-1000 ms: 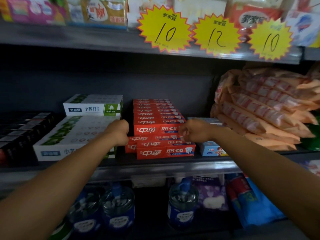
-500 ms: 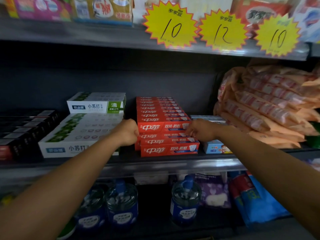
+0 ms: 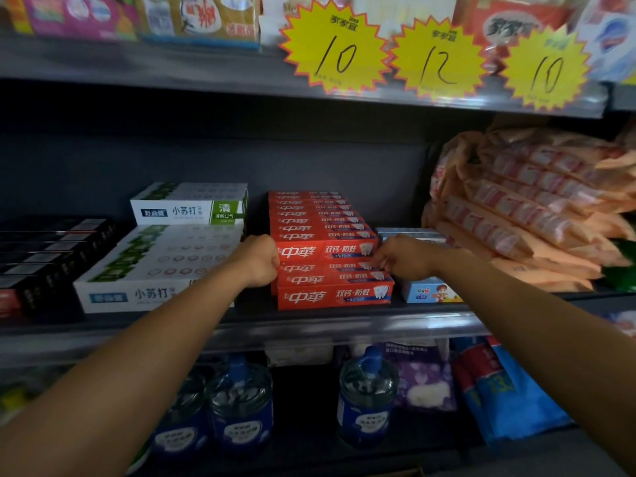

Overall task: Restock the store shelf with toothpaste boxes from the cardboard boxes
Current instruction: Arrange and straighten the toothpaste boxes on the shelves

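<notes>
Red toothpaste boxes lie in two layers in the middle of the shelf; the upper layer sits set back from the front row. My left hand is curled against the left end of the red stack, its fingers hidden behind the boxes. My right hand reaches the right end of the stack, fingertips on a box just under the upper layer. No cardboard box is in view.
White and green toothpaste boxes lie left of the red stack, black boxes further left. A small blue box and orange packets lie to the right. Yellow price tags hang above. Water bottles stand on the lower shelf.
Both hands stay at the ends of the red stack. My right hand's fingers have loosened and spread a little toward the box front. The view has shifted slightly.
</notes>
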### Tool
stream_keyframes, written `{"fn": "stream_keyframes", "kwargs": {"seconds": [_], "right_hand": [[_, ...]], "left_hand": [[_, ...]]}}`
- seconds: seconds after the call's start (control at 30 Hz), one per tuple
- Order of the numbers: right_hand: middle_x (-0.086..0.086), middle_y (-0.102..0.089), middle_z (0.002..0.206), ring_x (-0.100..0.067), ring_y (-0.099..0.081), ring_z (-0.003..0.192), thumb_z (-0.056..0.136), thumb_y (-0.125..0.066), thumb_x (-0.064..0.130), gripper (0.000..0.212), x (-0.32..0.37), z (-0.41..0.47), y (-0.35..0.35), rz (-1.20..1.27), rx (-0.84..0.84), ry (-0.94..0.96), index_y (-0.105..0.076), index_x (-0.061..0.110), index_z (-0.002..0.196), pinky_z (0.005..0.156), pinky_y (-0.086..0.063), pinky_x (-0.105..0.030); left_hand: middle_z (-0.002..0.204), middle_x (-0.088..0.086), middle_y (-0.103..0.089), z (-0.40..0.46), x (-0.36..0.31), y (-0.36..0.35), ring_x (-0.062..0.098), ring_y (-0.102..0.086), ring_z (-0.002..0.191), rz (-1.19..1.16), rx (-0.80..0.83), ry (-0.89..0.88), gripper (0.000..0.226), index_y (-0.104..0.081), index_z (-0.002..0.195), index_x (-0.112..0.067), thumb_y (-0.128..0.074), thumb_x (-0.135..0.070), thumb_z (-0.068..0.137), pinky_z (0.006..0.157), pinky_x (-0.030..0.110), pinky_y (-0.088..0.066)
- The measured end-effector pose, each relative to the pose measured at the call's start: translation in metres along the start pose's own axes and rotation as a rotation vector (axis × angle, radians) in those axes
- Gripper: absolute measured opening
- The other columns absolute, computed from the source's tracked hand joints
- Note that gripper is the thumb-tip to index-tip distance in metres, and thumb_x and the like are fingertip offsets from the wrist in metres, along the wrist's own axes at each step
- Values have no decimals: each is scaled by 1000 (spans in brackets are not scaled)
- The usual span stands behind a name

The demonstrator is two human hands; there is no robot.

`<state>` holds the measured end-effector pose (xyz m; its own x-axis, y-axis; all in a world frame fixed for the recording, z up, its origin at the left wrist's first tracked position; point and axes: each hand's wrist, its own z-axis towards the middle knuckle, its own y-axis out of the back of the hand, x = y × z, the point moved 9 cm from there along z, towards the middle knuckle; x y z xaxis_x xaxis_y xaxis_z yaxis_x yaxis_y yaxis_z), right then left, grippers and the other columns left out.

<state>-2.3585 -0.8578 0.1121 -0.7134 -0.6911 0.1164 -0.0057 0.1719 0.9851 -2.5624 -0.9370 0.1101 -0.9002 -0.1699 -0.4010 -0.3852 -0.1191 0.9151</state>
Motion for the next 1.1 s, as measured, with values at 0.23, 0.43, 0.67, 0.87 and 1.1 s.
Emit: {"fn": "stream_keyframes", "kwargs": {"seconds": [0.23, 0.43, 0.67, 0.87, 1.1], "right_hand": [[2, -60, 127, -16, -55, 116, 93, -56, 13, 31, -1, -5, 2, 21, -21, -1, -65, 19, 122, 101, -44, -33], [4, -61, 102, -11, -55, 95, 84, -69, 20, 21, 1, -14, 7, -88, -74, 2, -64, 11, 103, 79, -41, -22], [-1, -63, 119, -20, -57, 107, 83, -71, 20, 25, 4, -9, 1, -146, -130, -8, -68, 15, 108, 93, -47, -31], [-3, -62, 119, -21, -56, 108, 82, -72, 18, 28, 12, -6, 2, -130, -161, 0, -68, 16, 109, 92, -45, -29], [1, -60, 121, -18, -55, 111, 82, -73, 23, 24, 7, -9, 2, -119, -153, 1, -68, 20, 106, 95, -45, -31]], "left_hand": [[93, -1, -65, -5, -2, 1, 15, -62, 91, 70, 3, -12, 20, -63, 75, -20, -66, -1, 82, 80, 28, -51], [102, 0, -66, -14, -12, 7, 16, -61, 98, 126, -28, -11, 22, -69, 95, -14, -76, -6, 76, 77, 25, -46], [115, -1, -66, -20, -13, 1, 16, -58, 110, 146, 24, -43, 34, -71, 107, -15, -77, -7, 75, 94, 30, -46], [112, -2, -68, -25, -7, 4, 14, -61, 106, 126, 23, -39, 33, -72, 106, -14, -79, -12, 74, 98, 32, -47], [113, -2, -68, -25, -10, 4, 15, -60, 108, 107, 14, -67, 31, -74, 104, -15, -80, -13, 73, 100, 35, -47]]}}
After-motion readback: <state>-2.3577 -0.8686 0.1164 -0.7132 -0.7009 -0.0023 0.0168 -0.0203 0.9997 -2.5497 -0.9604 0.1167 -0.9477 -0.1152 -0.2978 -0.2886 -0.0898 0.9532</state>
